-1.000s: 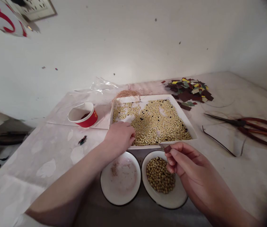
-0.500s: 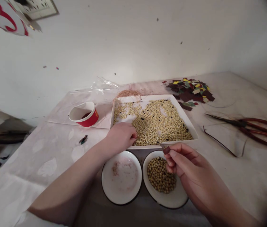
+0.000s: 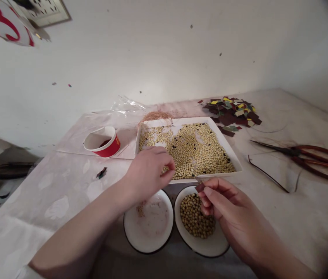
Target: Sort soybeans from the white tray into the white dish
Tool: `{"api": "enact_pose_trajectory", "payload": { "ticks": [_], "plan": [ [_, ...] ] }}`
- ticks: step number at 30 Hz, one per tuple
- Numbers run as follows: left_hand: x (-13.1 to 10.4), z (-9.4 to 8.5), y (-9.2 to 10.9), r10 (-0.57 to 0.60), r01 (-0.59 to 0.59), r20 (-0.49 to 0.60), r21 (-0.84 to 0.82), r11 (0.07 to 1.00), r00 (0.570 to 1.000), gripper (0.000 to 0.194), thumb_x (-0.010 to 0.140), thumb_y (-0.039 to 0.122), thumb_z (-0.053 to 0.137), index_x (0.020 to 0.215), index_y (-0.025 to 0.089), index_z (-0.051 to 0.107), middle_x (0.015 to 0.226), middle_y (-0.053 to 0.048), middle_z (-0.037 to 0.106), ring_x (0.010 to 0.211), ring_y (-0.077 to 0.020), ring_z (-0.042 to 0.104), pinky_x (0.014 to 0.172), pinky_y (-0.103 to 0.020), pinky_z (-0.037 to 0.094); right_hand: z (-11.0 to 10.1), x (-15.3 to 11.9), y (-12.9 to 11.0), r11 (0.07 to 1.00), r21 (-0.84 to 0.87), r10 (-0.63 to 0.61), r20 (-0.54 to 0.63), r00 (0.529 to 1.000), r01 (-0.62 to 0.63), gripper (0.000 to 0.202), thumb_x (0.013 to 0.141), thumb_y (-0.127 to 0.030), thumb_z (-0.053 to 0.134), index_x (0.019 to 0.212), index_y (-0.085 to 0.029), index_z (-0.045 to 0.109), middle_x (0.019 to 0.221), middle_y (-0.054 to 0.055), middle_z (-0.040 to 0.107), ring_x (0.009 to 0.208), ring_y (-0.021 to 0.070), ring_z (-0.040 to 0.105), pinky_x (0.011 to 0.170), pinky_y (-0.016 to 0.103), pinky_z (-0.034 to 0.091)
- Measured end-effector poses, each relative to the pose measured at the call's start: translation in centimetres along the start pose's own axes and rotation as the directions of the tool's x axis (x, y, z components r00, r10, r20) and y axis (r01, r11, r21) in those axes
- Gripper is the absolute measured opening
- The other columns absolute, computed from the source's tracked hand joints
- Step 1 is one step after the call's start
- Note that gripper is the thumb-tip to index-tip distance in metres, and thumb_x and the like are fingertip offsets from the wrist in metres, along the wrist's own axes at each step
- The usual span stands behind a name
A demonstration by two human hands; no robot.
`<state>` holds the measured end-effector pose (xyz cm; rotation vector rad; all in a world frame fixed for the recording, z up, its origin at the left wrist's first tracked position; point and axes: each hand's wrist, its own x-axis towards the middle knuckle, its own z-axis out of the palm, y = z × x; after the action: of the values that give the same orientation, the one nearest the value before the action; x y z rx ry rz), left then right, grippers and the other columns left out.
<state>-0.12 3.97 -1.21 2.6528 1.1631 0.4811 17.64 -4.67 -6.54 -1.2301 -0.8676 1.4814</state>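
Note:
A white tray (image 3: 237, 167) holds a layer of small pale yellow beads with some dark ones among them. Over its near left part is my left hand (image 3: 152, 168), thumb and fingers closed together; whatever is between the fingertips is too small to make out. My right hand (image 3: 220, 199) pinches a small dark red piece (image 3: 200, 187) above the right bowl (image 3: 210, 248), which contains larger brownish beads (image 3: 195, 217). The left bowl (image 3: 149, 242) has a few pinkish crumbs inside and sits partly below my left wrist.
A red and white paper cup (image 3: 112, 148) stands left of the tray. Coppery fibres (image 3: 156, 116) and clear plastic (image 3: 126, 105) lie behind. Coloured scraps (image 3: 229, 114) are piled at the back right, scissors (image 3: 311, 155) and a dark curved strip (image 3: 268, 176) at the right.
My left hand has risen slightly from the beads and shifted right, nearer my right hand. The right hand keeps its pinch and has barely moved.

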Motion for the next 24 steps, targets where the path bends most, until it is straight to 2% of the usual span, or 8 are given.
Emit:
{"api": "enact_pose_trajectory", "payload": {
  "ticks": [3,6,10,17,24],
  "plan": [
    [-0.8,-0.5,2.5,0.194,-0.206,-0.107,-0.117,0.971,0.975,0.006,0.080,0.018,0.055,0.077,0.017,0.060,0.079,-0.001,0.059,0.079,-0.0128,0.053,0.075,-0.028,0.042,0.1,-0.1,-0.1,0.999,-0.034,0.005,0.027,1.000,-0.005,0.017,0.080,-0.036,0.057,0.073,-0.021,0.055,0.065,-0.001,0.052,0.058,0.0124,0.045,0.055,0.026,0.036],
    [-1.4,0.1,3.7,0.285,-0.299,-0.139,-0.099,0.949,0.949,0.013,0.085,0.019,0.050,0.078,0.018,0.060,0.081,-0.001,0.058,0.079,-0.0128,0.051,0.076,-0.029,0.041,0.1,-0.2,-0.1,0.999,-0.051,-0.006,0.062,0.998,0.009,0.017,0.083,-0.032,0.053,0.070,-0.021,0.054,0.062,-0.002,0.050,0.058,0.0118,0.044,0.055,0.025,0.035],
    [-1.4,1.0,3.5,0.280,-0.284,-0.140,-0.010,0.959,0.950,0.015,0.086,0.022,0.049,0.077,0.018,0.060,0.079,-0.001,0.057,0.080,-0.0146,0.050,0.075,-0.031,0.041,0.1,-0.2,-0.1,0.998,-0.053,-0.008,0.081,0.997,0.013,0.018,0.084,-0.032,0.052,0.070,-0.020,0.053,0.063,-0.002,0.049,0.058,0.0117,0.044,0.057,0.026,0.035],
    [-1.4,1.0,3.5,0.319,-0.313,-0.144,0.061,0.948,0.937,0.015,0.085,0.021,0.049,0.076,0.018,0.060,0.078,-0.002,0.057,0.079,-0.0146,0.051,0.074,-0.031,0.041,0.0,-0.1,0.1,0.998,-0.070,-0.004,0.068,0.998,0.009,0.017,0.083,-0.030,0.052,0.069,-0.021,0.053,0.063,-0.002,0.050,0.058,0.0121,0.043,0.056,0.026,0.035],
    [-1.4,1.2,3.6,0.265,-0.266,-0.164,0.019,0.964,0.950,0.016,0.085,0.020,0.048,0.074,0.018,0.059,0.076,-0.001,0.057,0.077,-0.0151,0.049,0.073,-0.032,0.040,-0.2,-0.1,0.3,0.997,-0.082,-0.001,0.072,0.997,0.007,0.016,0.083,-0.030,0.053,0.071,-0.021,0.055,0.065,-0.002,0.052,0.059,0.0120,0.044,0.056,0.026,0.035]
  ]
}}
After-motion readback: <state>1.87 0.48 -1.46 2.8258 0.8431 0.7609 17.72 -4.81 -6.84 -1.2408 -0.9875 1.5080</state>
